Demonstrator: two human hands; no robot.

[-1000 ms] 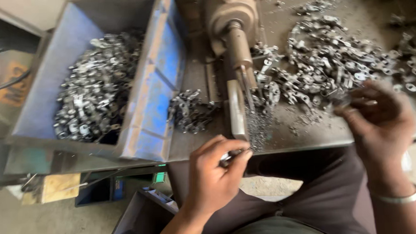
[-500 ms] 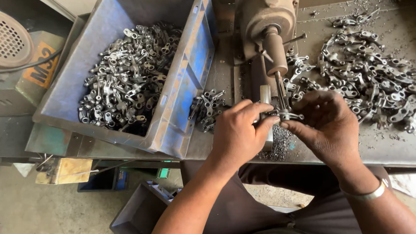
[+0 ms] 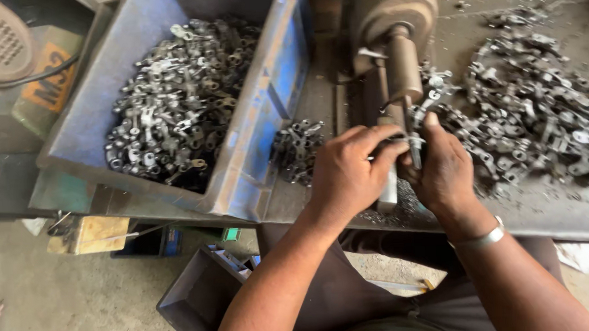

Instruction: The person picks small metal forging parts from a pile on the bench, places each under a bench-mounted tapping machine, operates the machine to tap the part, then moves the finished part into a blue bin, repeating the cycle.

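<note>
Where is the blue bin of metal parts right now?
In the head view the blue bin sits upper left on the bench, left of the machine spindle and both hands.

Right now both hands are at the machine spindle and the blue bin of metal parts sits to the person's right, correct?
Not quite. The head view shows the blue bin of metal parts on the person's left, not the right; a loose pile of parts lies on the right. The left hand and right hand are indeed together at the machine spindle.
</note>
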